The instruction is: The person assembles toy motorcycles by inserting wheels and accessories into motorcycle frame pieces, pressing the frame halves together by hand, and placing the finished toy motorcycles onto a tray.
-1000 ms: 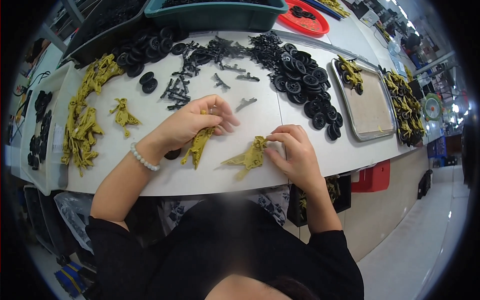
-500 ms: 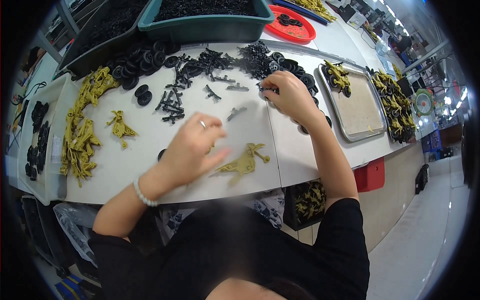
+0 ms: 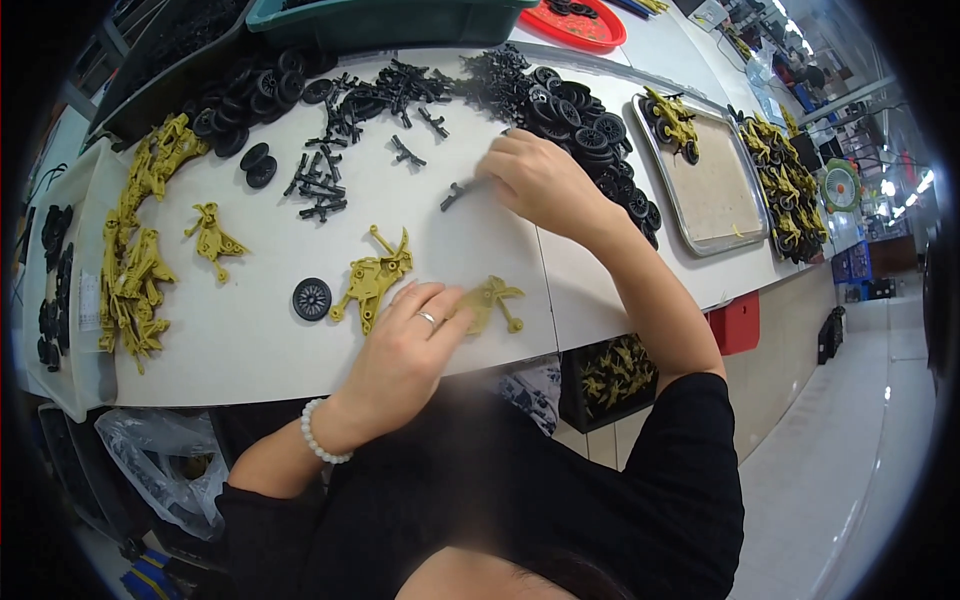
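Observation:
My left hand [image 3: 415, 330], wearing a ring, reaches over the table's near edge. Its fingertips close on the left end of a yellow plastic toy motorbike body [image 3: 493, 303], which looks slightly blurred. Left of this hand lies a second yellow body [image 3: 372, 278], beside a single black spoked wheel [image 3: 311, 298]. Farther right, my right hand [image 3: 545, 185] has its fingers curled together in front of the wheel pile; whatever is between them is hidden. A small black rod-shaped part [image 3: 456, 196] lies against or just under its fingertips; which, I cannot tell.
Black wheels [image 3: 590, 135] and small black parts [image 3: 400, 85] are heaped at the back. Yellow bodies [image 3: 140, 265] pile up at left beside a white tray [image 3: 90, 360]. A metal tray [image 3: 715, 190] holds an assembled toy at right, near more toys [image 3: 785, 200]. A green bin [image 3: 390, 28] stands behind.
My left hand has come down and right onto the yellow body, uncovering another yellow body and the wheel. My right hand has moved left from the wheel pile. The whole view has shifted.

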A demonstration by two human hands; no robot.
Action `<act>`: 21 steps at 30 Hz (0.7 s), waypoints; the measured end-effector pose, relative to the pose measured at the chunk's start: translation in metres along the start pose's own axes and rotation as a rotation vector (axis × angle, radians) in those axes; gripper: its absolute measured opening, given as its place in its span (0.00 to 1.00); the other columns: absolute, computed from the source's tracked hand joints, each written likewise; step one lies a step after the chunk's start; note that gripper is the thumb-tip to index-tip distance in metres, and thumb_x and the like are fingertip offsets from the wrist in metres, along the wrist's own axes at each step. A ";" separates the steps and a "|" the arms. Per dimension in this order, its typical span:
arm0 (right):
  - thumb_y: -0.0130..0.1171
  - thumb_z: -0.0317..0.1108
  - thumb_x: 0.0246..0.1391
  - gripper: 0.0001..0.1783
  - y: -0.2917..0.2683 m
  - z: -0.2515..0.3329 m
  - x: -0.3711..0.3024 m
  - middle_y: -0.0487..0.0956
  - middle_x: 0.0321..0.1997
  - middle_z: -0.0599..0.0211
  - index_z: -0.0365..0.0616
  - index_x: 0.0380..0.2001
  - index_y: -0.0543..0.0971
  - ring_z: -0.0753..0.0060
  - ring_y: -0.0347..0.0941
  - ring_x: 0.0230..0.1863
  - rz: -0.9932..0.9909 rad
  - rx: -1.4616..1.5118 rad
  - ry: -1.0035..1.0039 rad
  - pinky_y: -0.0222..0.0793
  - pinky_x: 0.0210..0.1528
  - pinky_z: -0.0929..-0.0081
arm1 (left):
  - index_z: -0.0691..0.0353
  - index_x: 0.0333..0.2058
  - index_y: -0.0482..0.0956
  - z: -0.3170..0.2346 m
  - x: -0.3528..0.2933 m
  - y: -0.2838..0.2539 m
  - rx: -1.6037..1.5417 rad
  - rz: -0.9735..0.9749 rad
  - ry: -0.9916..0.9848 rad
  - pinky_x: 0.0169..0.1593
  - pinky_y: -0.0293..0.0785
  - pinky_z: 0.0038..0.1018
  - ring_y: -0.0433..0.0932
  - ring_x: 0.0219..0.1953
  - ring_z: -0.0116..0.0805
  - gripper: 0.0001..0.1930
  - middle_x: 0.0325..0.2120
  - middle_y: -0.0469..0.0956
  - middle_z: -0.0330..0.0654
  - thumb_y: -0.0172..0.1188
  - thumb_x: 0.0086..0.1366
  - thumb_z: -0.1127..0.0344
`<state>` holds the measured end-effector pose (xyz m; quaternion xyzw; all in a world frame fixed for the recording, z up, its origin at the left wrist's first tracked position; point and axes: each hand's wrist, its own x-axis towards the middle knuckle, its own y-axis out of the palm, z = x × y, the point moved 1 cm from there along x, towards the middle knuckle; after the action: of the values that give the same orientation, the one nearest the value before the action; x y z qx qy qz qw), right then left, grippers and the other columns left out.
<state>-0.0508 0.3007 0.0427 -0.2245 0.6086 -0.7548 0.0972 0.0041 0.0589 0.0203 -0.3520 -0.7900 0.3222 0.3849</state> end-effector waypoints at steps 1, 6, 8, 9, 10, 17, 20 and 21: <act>0.58 0.23 0.42 0.10 -0.002 0.001 -0.010 0.77 0.36 0.62 0.40 0.33 0.78 0.59 0.72 0.43 0.008 0.004 0.004 0.70 0.47 0.67 | 0.70 0.41 0.77 0.001 -0.001 -0.002 0.023 0.014 0.027 0.53 0.70 0.40 0.72 0.51 0.51 0.16 0.47 0.74 0.52 0.64 0.52 0.76; 0.54 0.20 0.46 0.09 -0.006 0.007 -0.051 0.75 0.40 0.62 0.38 0.33 0.77 0.60 0.72 0.41 -0.194 0.132 0.105 0.70 0.44 0.68 | 0.69 0.43 0.75 0.000 -0.008 -0.013 -0.154 -0.054 -0.081 0.56 0.68 0.40 0.70 0.54 0.53 0.19 0.50 0.72 0.54 0.66 0.51 0.75; 0.58 0.27 0.51 0.07 -0.011 0.013 -0.061 0.76 0.36 0.61 0.37 0.35 0.78 0.64 0.74 0.34 -0.222 0.234 0.390 0.70 0.37 0.73 | 0.70 0.44 0.75 0.000 -0.011 -0.014 -0.177 -0.074 -0.113 0.56 0.68 0.41 0.69 0.54 0.55 0.20 0.51 0.70 0.55 0.66 0.52 0.74; 0.58 0.27 0.51 0.07 -0.014 0.016 -0.059 0.76 0.36 0.61 0.37 0.35 0.78 0.64 0.74 0.34 -0.219 0.239 0.393 0.70 0.37 0.73 | 0.70 0.44 0.75 0.000 -0.011 -0.014 -0.169 -0.086 -0.104 0.56 0.68 0.41 0.69 0.54 0.55 0.20 0.51 0.71 0.55 0.66 0.51 0.74; 0.60 0.33 0.50 0.09 -0.014 0.018 -0.055 0.77 0.34 0.60 0.38 0.33 0.78 0.61 0.75 0.34 -0.109 0.218 0.546 0.70 0.38 0.69 | 0.70 0.45 0.74 0.000 -0.012 -0.014 -0.160 -0.097 -0.096 0.55 0.69 0.41 0.69 0.54 0.55 0.21 0.50 0.71 0.56 0.67 0.51 0.74; 0.64 0.40 0.48 0.15 -0.005 0.018 -0.039 0.79 0.29 0.57 0.37 0.28 0.80 0.59 0.76 0.33 0.014 0.289 0.608 0.70 0.39 0.66 | 0.69 0.42 0.77 -0.007 -0.005 0.007 -0.090 -0.118 -0.085 0.54 0.70 0.40 0.71 0.53 0.53 0.20 0.49 0.74 0.53 0.69 0.48 0.75; 0.64 0.38 0.48 0.14 -0.007 0.015 -0.038 0.80 0.29 0.56 0.36 0.29 0.81 0.58 0.77 0.34 0.032 0.408 0.639 0.71 0.40 0.67 | 0.69 0.40 0.79 -0.004 -0.007 0.014 -0.069 -0.094 -0.067 0.54 0.70 0.40 0.71 0.53 0.53 0.17 0.47 0.75 0.53 0.67 0.50 0.75; 0.64 0.37 0.48 0.13 -0.007 0.014 -0.038 0.81 0.29 0.55 0.36 0.30 0.81 0.58 0.78 0.35 0.032 0.461 0.669 0.71 0.40 0.68 | 0.68 0.40 0.79 -0.002 -0.009 0.015 -0.074 -0.089 -0.057 0.54 0.70 0.40 0.71 0.52 0.53 0.15 0.47 0.74 0.54 0.65 0.52 0.74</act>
<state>-0.0095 0.3059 0.0433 0.0706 0.4251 -0.9012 -0.0465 0.0145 0.0606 0.0068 -0.3213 -0.8269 0.2853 0.3627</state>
